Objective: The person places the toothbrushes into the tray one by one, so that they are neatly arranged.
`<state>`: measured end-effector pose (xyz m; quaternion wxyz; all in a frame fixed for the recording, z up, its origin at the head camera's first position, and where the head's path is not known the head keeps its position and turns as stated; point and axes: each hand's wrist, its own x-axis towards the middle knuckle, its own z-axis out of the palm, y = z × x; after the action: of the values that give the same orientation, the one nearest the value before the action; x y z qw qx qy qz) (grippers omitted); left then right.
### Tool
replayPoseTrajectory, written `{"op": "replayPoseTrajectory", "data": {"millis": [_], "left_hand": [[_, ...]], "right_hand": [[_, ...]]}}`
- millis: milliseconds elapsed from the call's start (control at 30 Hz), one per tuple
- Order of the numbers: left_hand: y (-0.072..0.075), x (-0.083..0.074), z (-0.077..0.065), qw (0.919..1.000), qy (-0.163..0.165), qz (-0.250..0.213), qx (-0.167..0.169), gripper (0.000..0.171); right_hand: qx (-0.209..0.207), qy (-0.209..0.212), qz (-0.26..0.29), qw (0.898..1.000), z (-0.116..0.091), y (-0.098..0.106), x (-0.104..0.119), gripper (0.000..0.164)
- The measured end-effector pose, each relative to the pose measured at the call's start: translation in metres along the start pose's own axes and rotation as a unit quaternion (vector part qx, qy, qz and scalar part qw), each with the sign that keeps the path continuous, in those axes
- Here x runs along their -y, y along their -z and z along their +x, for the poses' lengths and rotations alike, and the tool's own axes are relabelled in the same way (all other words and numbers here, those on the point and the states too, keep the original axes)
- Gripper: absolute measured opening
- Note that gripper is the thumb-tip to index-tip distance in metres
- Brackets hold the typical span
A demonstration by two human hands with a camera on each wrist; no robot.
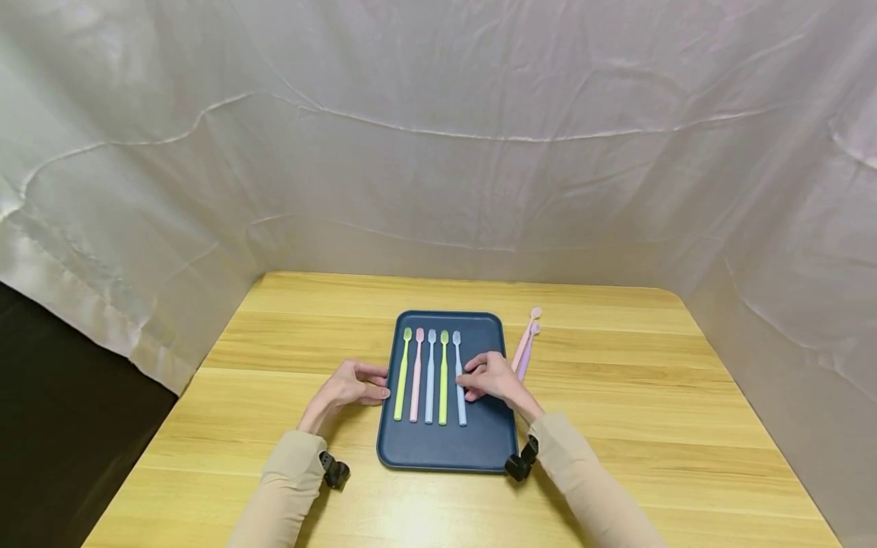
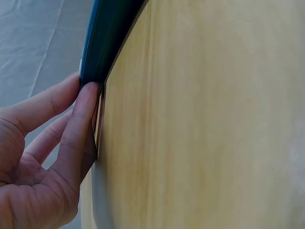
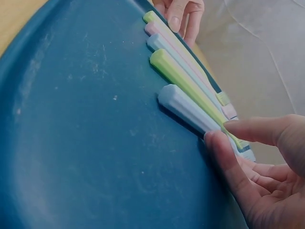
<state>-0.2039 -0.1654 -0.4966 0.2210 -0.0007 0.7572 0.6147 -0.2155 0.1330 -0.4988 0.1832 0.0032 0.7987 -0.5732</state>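
A dark blue tray (image 1: pixel 445 449) lies on the table, bearing several toothbrushes side by side, heads toward the far end. From the left they are a green toothbrush (image 1: pixel 401 384), a pink toothbrush (image 1: pixel 416 384), a light blue toothbrush (image 1: pixel 430 384), another green toothbrush (image 1: pixel 443 388) and a second light blue toothbrush (image 1: pixel 461 411). My right hand (image 1: pixel 495 378) pinches the rightmost light blue one between thumb and finger, low over the tray. My left hand (image 1: pixel 351 386) grips the tray's left rim; the left wrist view shows its fingertips at the rim (image 2: pixel 95 52).
Past the tray's right edge lie a pink toothbrush (image 1: pixel 524 341) and a purple toothbrush (image 1: pixel 527 352), their lower ends hidden behind my right hand. The wooden table (image 1: pixel 651 396) is bordered by a pale cloth curtain (image 1: pixel 425 190) at the back and sides.
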Motion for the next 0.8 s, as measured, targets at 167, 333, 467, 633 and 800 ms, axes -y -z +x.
{"op": "replayPoseTrajectory", "data": {"millis": [167,333,467,633,800], "left_hand": [[-0.0001,-0.0003,0.0001,1.0,0.007,0.0,-0.003,0.057],[-0.0006,-0.0016,-0.0007,1.0,0.007,0.001,-0.004,0.056],[-0.0008,-0.0016,-0.0011,1.0,0.003,0.001,-0.004,0.056],[-0.0005,-0.0016,-0.0009,1.0,0.004,-0.001,-0.003,0.056],[-0.0004,-0.0014,-0.0006,1.0,0.004,-0.001,-0.003,0.056]], "right_hand": [[0.009,0.012,-0.001,1.0,-0.0007,0.0002,-0.0008,0.033],[0.011,0.017,0.004,1.0,-0.0012,-0.0014,-0.0019,0.033],[0.007,0.014,0.01,1.0,-0.0007,-0.0035,-0.0026,0.033],[0.001,0.004,0.01,1.0,0.0,-0.0057,-0.003,0.032],[-0.003,0.001,0.007,1.0,0.0006,-0.0065,-0.0034,0.033]]}}
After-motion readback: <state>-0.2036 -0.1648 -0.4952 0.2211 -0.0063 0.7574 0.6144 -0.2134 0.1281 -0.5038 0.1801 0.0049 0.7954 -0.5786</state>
